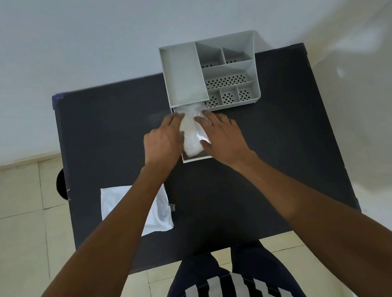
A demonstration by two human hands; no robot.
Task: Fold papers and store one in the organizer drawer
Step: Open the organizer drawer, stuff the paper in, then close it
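A grey organizer [229, 69] with several compartments stands at the far edge of a black table [279, 162]. Its drawer [196, 158] is pulled out toward me. A folded white paper [192, 136] lies in the drawer, its far end tucked under the organizer. My left hand [164, 140] presses the paper's left side and my right hand [223, 134] presses its right side, fingers spread over it. A second folded white paper [112, 204] lies at the table's near left, partly hidden under my left forearm.
The table's near edge is close to my body, and a pale wall rises behind the organizer. Tiled floor shows to the left. A dark round object [61, 184] sits off the table's left edge.
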